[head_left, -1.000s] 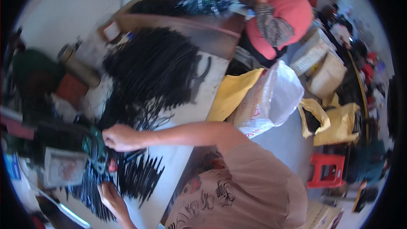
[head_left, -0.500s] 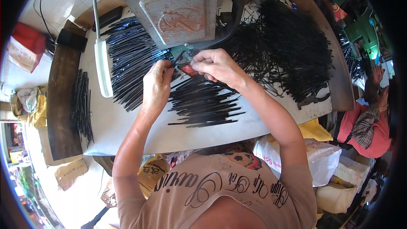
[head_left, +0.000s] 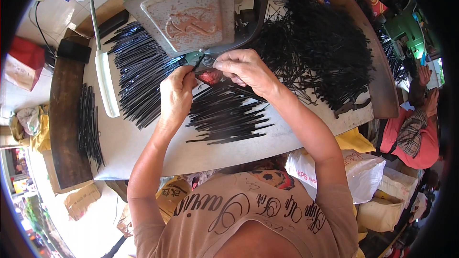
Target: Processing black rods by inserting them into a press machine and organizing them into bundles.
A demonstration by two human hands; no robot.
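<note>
My left hand (head_left: pixel 176 93) is closed on a slim black rod (head_left: pixel 198 62), its tip reaching under the head of a grey-green machine (head_left: pixel 191 19). Across from it, my right hand (head_left: pixel 246 70) makes a pinch at the machine's small working point. What its fingertips hold is too small to make out. Between the hands, just below the working point, shows a red piece (head_left: pixel 209 77). Black rods (head_left: pixel 229 122) lie in a loose row below my hands. A larger row of black rods (head_left: pixel 143 76) spreads to the left of the machine.
A tangled heap of thin black pieces (head_left: pixel 330 52) covers the table's right side, with dark pliers (head_left: pixel 353 108) at its edge. A white lamp (head_left: pixel 107 86) hangs on a flexible neck at left. Wooden boards (head_left: pixel 67 129) border the table (head_left: pixel 143 162). A co-worker's pink sleeve (head_left: pixel 416 138) shows at right.
The whole view has shifted slightly, so the machine sits farther left. Both hands stay at the working point; the right has risen slightly in the picture, and more of the red piece shows.
</note>
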